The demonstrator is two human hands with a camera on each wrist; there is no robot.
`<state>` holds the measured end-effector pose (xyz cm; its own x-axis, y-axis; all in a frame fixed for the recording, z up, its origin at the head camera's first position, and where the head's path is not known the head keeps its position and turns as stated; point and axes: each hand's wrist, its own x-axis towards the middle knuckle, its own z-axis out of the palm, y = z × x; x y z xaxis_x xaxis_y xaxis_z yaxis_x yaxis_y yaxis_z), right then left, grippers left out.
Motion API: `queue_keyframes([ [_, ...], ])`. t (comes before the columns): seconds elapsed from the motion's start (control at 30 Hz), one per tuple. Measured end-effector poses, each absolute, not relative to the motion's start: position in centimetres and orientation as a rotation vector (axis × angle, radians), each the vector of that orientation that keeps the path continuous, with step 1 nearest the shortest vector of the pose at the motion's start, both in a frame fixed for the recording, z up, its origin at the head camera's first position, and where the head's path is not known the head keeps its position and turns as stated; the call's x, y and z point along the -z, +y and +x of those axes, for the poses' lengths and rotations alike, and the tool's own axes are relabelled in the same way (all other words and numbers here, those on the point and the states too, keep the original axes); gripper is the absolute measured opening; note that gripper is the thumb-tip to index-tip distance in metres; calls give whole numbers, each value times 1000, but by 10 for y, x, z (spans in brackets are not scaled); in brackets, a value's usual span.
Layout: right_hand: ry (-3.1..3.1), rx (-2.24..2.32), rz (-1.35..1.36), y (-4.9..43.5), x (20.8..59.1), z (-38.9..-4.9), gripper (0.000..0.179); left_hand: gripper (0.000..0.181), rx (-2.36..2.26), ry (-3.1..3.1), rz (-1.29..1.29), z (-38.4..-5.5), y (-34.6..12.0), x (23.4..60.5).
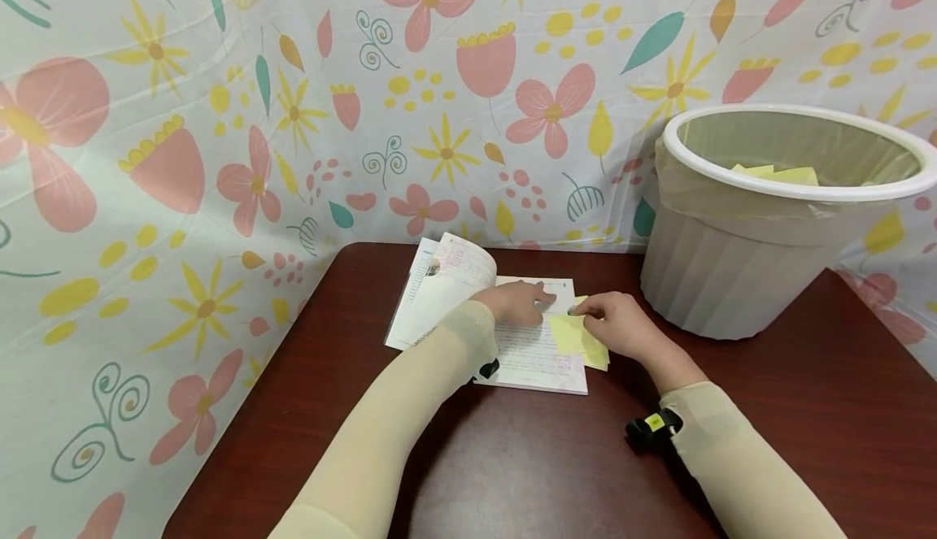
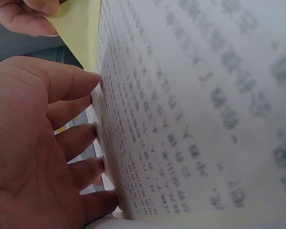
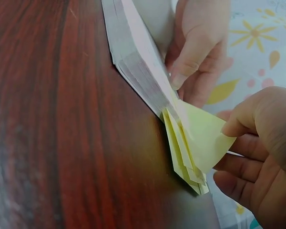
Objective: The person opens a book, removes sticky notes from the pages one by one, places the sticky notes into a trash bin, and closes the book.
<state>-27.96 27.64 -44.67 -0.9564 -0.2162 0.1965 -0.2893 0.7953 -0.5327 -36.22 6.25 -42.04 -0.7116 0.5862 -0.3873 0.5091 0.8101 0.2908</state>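
An open book (image 1: 527, 364) with printed pages lies on the table, its left-hand pages curling upward. My left hand (image 1: 518, 303) rests on the right-hand page, fingertips touching the paper; the left wrist view shows the fingers (image 2: 76, 143) spread along the page. At the book's right edge, my right hand (image 1: 618, 323) pinches a yellow sticky note (image 3: 207, 136) between thumb and finger. Several more yellow sticky notes (image 3: 178, 152) stick out from between the pages below it. The pinched note still meets the page at its inner edge.
A grey ribbed wastebasket (image 1: 721, 271) with a white rim and a liner stands at the right of the table, yellow paper pieces (image 1: 794, 176) inside. The dark reddish-brown table (image 1: 527, 466) meets a flower-patterned cloth (image 1: 446, 92) at the back and left.
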Motion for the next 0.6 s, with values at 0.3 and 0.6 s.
queue_keyframes([
  [0.3,-2849,-1011,422,279,443,-278,25,62,-234,2520,816,-361,62,420],
  [0.6,-2840,-1127,447,281,441,-276,24,63,-235,2523,838,-362,62,421],
])
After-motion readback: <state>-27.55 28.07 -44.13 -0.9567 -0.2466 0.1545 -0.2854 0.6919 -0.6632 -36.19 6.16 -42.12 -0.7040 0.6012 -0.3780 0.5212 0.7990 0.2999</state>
